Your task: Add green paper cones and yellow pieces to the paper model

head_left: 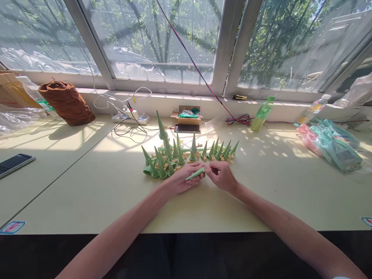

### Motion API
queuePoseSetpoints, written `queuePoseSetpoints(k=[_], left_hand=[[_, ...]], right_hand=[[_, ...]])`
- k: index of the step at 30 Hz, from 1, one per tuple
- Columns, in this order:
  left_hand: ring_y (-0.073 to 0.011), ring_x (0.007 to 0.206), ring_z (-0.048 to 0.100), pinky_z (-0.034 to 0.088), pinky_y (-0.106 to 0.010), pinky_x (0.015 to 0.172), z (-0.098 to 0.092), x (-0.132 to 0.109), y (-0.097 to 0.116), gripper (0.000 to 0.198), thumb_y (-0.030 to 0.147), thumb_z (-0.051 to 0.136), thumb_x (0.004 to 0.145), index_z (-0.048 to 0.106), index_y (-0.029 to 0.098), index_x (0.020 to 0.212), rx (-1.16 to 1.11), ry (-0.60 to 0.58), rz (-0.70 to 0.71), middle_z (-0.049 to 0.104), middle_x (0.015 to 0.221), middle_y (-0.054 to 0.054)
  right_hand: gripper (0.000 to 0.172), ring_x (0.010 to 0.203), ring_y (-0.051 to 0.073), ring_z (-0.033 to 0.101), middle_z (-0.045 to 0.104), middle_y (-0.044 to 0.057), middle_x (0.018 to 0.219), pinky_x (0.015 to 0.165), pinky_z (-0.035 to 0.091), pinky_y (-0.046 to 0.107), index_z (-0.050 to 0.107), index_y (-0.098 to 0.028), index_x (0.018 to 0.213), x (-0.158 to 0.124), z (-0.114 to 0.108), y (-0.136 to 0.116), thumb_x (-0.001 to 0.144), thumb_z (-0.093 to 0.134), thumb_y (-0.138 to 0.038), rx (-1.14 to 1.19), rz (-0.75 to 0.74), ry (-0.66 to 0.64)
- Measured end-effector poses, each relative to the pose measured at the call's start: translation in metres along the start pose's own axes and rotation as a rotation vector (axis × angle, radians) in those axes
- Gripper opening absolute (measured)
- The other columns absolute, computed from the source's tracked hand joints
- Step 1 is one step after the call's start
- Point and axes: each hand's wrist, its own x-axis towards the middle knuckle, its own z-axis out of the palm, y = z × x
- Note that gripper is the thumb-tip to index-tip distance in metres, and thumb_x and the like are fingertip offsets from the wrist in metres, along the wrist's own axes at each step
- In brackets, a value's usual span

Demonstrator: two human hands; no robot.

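A green pointed cone [194,174] lies across the fingers of my left hand [186,179], its tip toward the lower left. My right hand [222,175] is closed in a pinch at the cone's wide end; whether a small part sits between those fingertips is hidden. Just beyond my hands stand several green cones [193,147] on round bases, some stacked into taller spikes [161,126]. Small yellowish pieces [178,167] are scattered among them.
Behind the cones are a small open cardboard box [188,120] and a dark phone [187,128]. A power strip with cables [130,116] and a brown pouch [66,102] stand left. A green bottle [262,113] and bagged pastel items [334,145] are right. Another phone [16,164] lies far left.
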Motion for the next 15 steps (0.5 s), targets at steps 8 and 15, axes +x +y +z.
queuePoseSetpoints(k=[8, 15], left_hand=[[0.0008, 0.038, 0.031, 0.022, -0.011, 0.033, 0.003, -0.001, 0.0, 0.022, 0.033, 0.064, 0.087, 0.056, 0.013, 0.084, 0.101, 0.06, 0.064, 0.053, 0.062, 0.002], [-0.0067, 0.038, 0.041, 0.031, -0.018, 0.035, 0.004, 0.0, -0.009, 0.036, 0.05, 0.057, 0.087, 0.052, 0.018, 0.103, 0.55, 0.314, 0.27, 0.061, 0.062, 0.0]], right_hand=[[0.041, 0.046, 0.007, 0.024, 0.026, -0.006, 0.05, 0.046, 0.021, 0.023, 0.027, -0.02, 0.055, 0.0, 0.001, 0.006, 0.09, 0.046, -0.029, 0.01, -0.032, -0.006], [0.039, 0.048, 0.008, 0.027, 0.03, -0.006, 0.051, 0.049, 0.023, 0.023, 0.031, -0.019, 0.057, 0.0, 0.005, 0.016, 0.092, 0.046, -0.028, -0.071, -0.008, -0.073]])
